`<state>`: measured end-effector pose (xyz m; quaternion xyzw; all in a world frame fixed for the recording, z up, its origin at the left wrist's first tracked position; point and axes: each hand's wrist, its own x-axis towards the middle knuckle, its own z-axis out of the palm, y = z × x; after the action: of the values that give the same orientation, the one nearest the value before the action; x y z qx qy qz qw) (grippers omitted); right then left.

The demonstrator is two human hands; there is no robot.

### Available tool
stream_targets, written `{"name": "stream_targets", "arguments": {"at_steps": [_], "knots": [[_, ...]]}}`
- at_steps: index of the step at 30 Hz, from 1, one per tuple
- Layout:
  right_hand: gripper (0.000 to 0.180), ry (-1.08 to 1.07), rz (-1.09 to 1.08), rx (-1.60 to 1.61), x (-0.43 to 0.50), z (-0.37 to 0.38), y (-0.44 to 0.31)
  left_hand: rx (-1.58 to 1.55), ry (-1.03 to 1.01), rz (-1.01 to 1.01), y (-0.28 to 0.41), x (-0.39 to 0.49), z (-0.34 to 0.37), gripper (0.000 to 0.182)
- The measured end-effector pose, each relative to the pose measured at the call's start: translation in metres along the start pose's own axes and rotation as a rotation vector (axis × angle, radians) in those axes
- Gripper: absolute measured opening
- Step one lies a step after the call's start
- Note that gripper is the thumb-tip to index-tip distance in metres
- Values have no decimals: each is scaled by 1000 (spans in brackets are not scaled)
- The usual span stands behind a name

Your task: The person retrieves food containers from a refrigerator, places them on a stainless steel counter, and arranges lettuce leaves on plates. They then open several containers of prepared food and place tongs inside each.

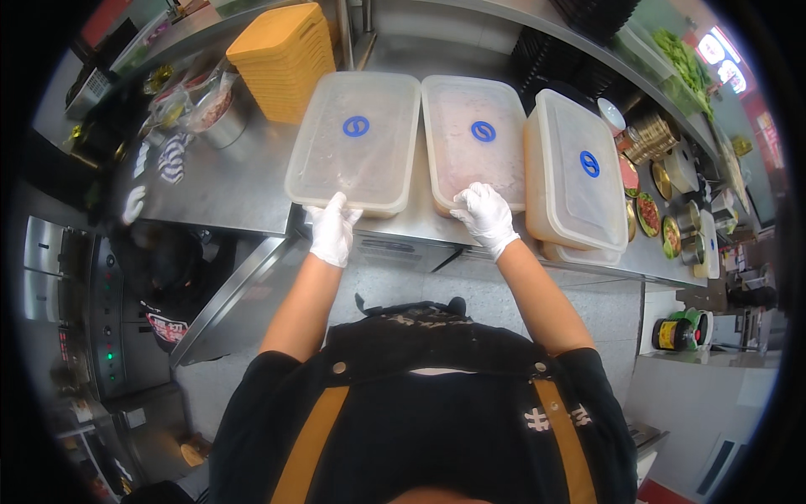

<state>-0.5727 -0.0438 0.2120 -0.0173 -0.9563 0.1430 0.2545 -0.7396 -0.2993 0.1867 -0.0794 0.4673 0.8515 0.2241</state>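
Observation:
My left hand [332, 233], in a white glove, grips the front edge of the left lidded plastic food box [371, 157]. Its thumb rests on the lid, while the other fingers are partly hidden under the rim. At the front of the middle lidded food box [469, 104], my gloved right hand [486, 217] has its fingers curled over the rim. Pinkish contents show faintly through that lid. Right of it, a third lidded food box [573, 195] sits on another box [582, 254]. All three upper lids bear a round blue emblem.
The boxes stand on a steel counter [252, 189]. Behind them rises a stack of yellow plastic trays [286, 69]; a steel pot [227, 126] holds meat. Plates of food [648, 214] sit right. A co-worker [167, 258] is at left, beside a slanting metal panel [230, 299].

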Motion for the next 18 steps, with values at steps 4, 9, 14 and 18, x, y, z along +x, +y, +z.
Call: {"name": "stream_targets", "arguments": {"at_steps": [4, 9, 14, 18], "knots": [[28, -101, 66, 8, 10, -8, -15, -4, -29, -5, 7, -7, -14, 83], [45, -306, 31, 28, 24, -54, -49, 9, -83, 7, 6, -9, -13, 75], [36, 20, 144, 103, -13, -173, -49, 61, 10, -44, 0, -18, -7, 62], [36, 311, 588, 176, -44, -249, 56, -35, 62, -96, -14, -57, 11, 23]]}}
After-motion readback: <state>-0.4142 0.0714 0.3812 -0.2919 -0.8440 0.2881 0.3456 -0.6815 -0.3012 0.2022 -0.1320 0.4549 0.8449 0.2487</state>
